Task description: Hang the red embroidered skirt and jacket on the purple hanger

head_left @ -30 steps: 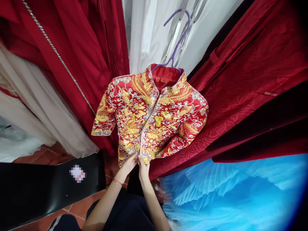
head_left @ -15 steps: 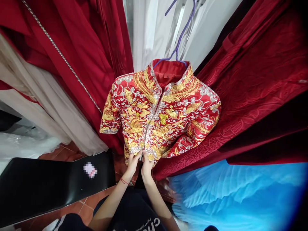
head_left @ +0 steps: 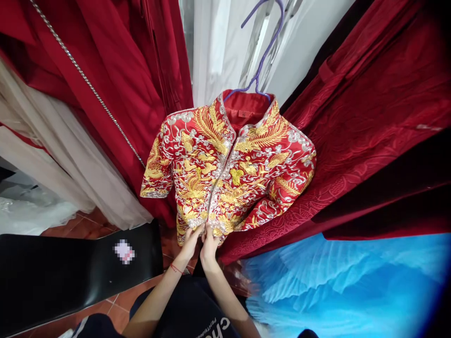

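A red jacket [head_left: 225, 164] with gold and silver embroidery and a stand collar hangs from a purple hanger [head_left: 267, 51]. Its front edges meet from the collar down to the hem. My left hand [head_left: 190, 241] pinches the bottom of the front opening on the left side. Close beside it, my right hand [head_left: 210, 242] grips the hem on the other side of the opening. Both thumbs rest on the cloth, while the other fingers are partly hidden behind it. A thin red string bracelet [head_left: 176, 269] circles my left wrist.
Dark red garments [head_left: 130, 70] hang at the left, with a silvery chain [head_left: 88, 84] across them. More red lace cloth [head_left: 369, 117] hangs at the right above a blue pleated fabric [head_left: 345, 286]. A black bench [head_left: 70, 277] stands at lower left on the tiled floor [head_left: 120, 305].
The view has shifted slightly, so the jacket appears a little further left and more of the hanger's hook shows. Both hands keep their hold at the jacket's hem.
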A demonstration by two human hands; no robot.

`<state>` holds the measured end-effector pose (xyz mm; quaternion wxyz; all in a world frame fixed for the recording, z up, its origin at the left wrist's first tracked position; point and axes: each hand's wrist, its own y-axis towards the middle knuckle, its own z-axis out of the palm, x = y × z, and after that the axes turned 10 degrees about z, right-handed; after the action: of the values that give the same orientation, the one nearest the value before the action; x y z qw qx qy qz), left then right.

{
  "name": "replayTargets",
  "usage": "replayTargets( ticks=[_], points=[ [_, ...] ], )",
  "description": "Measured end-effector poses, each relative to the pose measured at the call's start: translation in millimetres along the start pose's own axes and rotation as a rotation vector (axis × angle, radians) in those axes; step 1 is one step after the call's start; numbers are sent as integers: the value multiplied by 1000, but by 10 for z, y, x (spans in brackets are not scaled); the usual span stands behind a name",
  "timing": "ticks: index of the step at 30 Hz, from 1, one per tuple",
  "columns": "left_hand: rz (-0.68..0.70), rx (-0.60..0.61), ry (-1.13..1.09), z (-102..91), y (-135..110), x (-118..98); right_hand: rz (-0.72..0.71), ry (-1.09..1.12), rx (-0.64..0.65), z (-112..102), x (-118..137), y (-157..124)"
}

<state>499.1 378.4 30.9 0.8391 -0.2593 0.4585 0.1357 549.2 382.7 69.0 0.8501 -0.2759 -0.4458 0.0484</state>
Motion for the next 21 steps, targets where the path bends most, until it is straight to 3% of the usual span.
replayTargets(
  ticks=[11,21],
  points=[
    [-84,-3,48,-13,-75,126,134,-38,58,-225,-32,-50],
    [-194,97,3,-156,-121,67,168,-104,164,-259,48,-426]
  ],
)
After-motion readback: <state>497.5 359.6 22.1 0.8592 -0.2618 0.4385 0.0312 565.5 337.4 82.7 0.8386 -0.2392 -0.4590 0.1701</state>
